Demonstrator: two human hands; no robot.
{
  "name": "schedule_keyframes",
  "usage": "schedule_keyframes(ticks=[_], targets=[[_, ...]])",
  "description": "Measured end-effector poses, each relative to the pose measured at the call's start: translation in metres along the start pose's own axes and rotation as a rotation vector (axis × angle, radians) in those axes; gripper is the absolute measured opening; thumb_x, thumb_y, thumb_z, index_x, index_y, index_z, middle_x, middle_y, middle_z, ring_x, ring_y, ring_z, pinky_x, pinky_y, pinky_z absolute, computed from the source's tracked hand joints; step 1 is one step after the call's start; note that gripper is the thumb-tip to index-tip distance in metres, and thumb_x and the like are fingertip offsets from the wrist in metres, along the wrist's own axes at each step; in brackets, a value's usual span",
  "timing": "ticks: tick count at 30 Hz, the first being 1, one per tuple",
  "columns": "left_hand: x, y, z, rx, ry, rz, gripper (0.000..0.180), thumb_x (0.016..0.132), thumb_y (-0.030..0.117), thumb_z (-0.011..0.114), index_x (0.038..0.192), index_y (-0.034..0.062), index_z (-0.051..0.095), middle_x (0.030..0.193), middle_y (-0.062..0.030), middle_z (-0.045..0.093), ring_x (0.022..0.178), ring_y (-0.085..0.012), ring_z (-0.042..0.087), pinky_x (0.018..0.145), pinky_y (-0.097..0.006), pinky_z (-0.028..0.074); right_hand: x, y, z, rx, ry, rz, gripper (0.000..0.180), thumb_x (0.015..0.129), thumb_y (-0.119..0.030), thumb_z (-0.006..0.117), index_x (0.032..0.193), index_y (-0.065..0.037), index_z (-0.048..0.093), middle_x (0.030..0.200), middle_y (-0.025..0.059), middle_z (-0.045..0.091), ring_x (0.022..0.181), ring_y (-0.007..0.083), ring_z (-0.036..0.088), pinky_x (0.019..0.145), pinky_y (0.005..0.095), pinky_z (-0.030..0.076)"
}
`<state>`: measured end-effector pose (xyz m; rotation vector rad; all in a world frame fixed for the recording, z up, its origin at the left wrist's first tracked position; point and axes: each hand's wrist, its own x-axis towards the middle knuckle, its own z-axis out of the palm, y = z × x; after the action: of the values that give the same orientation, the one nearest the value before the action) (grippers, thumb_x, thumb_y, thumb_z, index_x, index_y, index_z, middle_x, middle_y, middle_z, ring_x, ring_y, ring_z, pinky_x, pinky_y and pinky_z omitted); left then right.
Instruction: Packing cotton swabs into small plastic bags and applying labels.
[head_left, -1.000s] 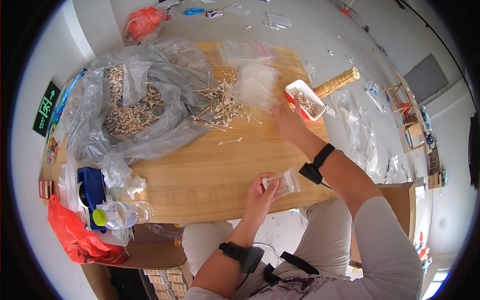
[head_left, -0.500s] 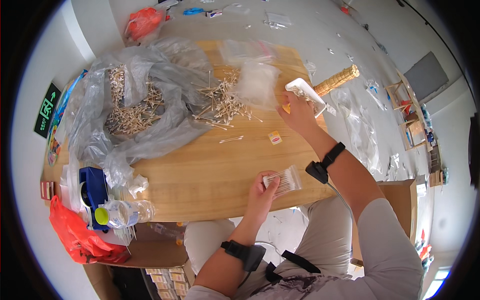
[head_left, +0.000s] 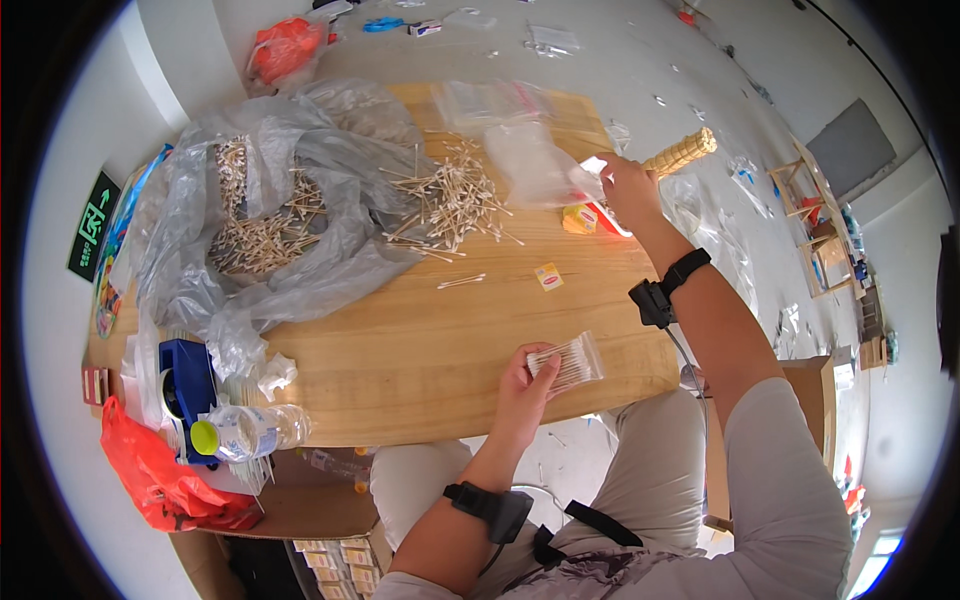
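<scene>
My left hand (head_left: 530,375) is closed on a small clear bag of cotton swabs (head_left: 575,362), held above the table's near edge. At the far right of the table, my right hand (head_left: 630,187) is bent over a white tray (head_left: 592,166), mostly hidden behind it. Its fingers are curled in, and what they hold cannot be made out. Yellow-and-white packets (head_left: 579,219) lie beside a red-and-white edge below that hand. A thin clear plastic bag (head_left: 535,165) reaches to its fingers. One small yellow card (head_left: 549,276) lies alone on the wood.
Loose cotton swabs (head_left: 455,200) are heaped mid-table, and more fill a large grey plastic bag (head_left: 330,270) at left. A clear bottle (head_left: 255,430), a blue tape dispenser (head_left: 187,385) and a red bag (head_left: 165,480) crowd the left corner. A woven straw stick (head_left: 685,152) juts past the right edge.
My right hand has moved up and right over the tray, covering more of it. The thin plastic bag now stretches farther right, and the yellow packets have come into view. My left hand stays put.
</scene>
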<state>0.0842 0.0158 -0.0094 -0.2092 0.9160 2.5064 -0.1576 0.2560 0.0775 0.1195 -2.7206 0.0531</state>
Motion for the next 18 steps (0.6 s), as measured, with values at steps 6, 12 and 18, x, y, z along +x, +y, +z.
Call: schedule_keyframes(ticks=[6,12,18], targets=[[-0.001,0.001,-0.006,0.033,0.013,-0.001,0.023,0.102,0.019,0.06,0.12,0.0084,0.05,0.114,-0.0063,0.062,0.104,-0.0175,0.065,0.09,-0.039,0.056,-0.06,-0.034,-0.017,0.419,-0.053,-0.152,0.029,0.081,-0.005,0.067,0.11,-0.008,0.063,0.101,0.0084,0.068,0.097,0.0313,0.064,0.078,0.0429,0.052],[-0.001,0.002,-0.003,-0.03,-0.02,0.013,0.024,0.102,0.02,0.059,0.121,0.0086,0.05,0.114,-0.0071,0.063,0.105,-0.0187,0.065,0.09,-0.039,0.056,-0.131,-0.061,0.0,0.38,-0.211,-0.318,0.033,0.079,-0.012,0.074,0.111,-0.011,0.065,0.116,0.0091,0.061,0.111,0.0308,0.057,0.094,0.0436,0.044],[-0.003,-0.001,-0.006,-0.022,-0.019,0.012,0.024,0.102,0.02,0.059,0.12,0.0089,0.05,0.113,-0.0064,0.063,0.104,-0.0186,0.065,0.09,-0.039,0.056,-0.095,-0.045,0.018,0.385,-0.42,-0.216,0.04,0.075,-0.028,0.082,0.109,-0.017,0.065,0.117,0.0052,0.056,0.118,0.0288,0.051,0.096,0.0464,0.036]])
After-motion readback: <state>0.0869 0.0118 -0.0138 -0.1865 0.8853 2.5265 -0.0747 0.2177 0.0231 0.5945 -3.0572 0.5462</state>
